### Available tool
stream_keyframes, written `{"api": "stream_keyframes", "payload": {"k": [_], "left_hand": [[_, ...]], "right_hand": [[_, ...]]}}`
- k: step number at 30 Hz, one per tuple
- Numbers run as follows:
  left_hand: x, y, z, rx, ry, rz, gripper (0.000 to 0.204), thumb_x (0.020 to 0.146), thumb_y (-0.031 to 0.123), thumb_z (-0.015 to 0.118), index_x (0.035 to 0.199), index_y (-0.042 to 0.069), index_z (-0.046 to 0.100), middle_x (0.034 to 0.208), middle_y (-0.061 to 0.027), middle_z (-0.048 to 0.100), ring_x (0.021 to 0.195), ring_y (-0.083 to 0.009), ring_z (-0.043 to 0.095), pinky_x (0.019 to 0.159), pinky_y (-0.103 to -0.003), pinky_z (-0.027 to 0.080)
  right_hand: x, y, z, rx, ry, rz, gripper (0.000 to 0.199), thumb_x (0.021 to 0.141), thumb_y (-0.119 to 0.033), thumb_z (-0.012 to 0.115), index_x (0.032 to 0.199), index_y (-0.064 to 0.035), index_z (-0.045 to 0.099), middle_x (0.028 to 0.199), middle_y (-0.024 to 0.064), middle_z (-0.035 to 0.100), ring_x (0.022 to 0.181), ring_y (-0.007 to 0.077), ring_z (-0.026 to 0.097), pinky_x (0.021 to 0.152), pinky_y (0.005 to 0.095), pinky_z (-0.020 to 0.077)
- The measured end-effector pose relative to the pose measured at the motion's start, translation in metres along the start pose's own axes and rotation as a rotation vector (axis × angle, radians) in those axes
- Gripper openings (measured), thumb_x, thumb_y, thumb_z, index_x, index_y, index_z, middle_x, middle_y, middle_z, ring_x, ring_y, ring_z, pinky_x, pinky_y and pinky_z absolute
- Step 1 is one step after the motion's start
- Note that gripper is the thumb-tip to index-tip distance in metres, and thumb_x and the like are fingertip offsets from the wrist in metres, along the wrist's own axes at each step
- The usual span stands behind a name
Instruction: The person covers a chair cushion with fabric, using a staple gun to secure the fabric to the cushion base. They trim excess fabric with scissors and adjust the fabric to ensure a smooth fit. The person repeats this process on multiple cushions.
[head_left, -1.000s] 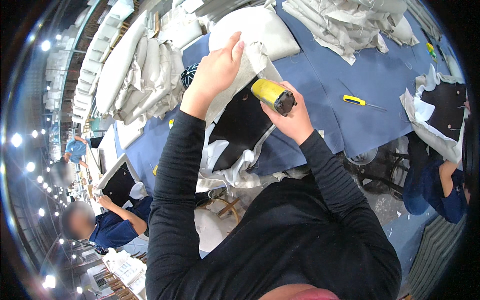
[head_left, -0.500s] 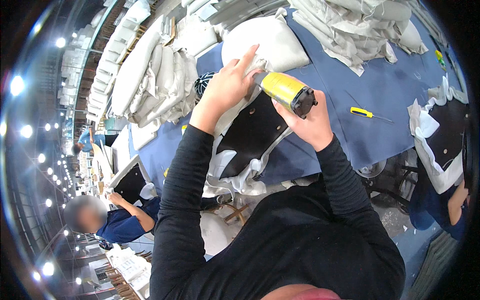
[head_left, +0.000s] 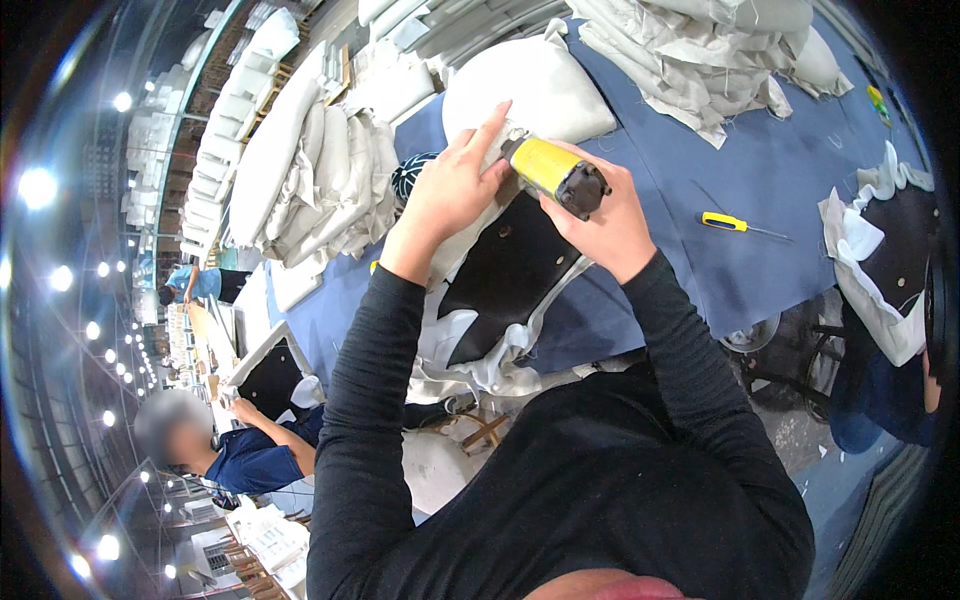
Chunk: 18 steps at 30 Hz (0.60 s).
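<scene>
The yellow, black-ended tool (head_left: 550, 170) slants over the far part of the black panel (head_left: 508, 262), which has round holes and crumpled pale fabric (head_left: 508, 372) along its sides, at the near edge of the blue table (head_left: 655, 190).

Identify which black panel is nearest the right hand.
The middle panel, straight in front of the person, near the right hand and its yellow tool. The left panel and right panel are farther off, at opposite sides.
</scene>
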<state>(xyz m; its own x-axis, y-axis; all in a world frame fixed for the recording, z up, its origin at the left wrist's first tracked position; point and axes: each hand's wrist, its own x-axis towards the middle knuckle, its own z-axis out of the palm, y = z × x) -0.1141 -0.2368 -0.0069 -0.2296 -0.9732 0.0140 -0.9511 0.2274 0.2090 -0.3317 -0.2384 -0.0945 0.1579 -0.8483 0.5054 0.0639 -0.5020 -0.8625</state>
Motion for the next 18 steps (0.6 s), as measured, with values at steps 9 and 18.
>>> {"api": "stream_keyframes", "payload": {"k": [9,18], "left_hand": [[0.018,-0.078,0.006,-0.596,-0.188,-0.404,0.062,0.117,0.047,0.045,0.163,0.007,0.051,0.162,-0.0231,0.057,0.149,-0.0348,0.055,0.122,-0.041,0.042],[-0.010,-0.005,-0.003,0.055,-0.029,-0.062,0.062,0.116,0.032,0.048,0.175,0.033,0.028,0.137,-0.0246,0.063,0.120,-0.0494,0.067,0.103,-0.056,0.054]], "right_hand": [[0.001,0.007,0.011,0.178,0.000,0.068,0.043,0.090,-0.006,0.081,0.131,0.0037,0.073,0.114,0.0142,0.083,0.104,0.0184,0.079,0.095,0.0321,0.0587],[0.005,-0.001,0.009,0.043,-0.049,0.085,0.041,0.090,-0.007,0.080,0.129,0.0024,0.074,0.108,0.0145,0.083,0.096,0.0181,0.080,0.089,0.0326,0.0601]]}}
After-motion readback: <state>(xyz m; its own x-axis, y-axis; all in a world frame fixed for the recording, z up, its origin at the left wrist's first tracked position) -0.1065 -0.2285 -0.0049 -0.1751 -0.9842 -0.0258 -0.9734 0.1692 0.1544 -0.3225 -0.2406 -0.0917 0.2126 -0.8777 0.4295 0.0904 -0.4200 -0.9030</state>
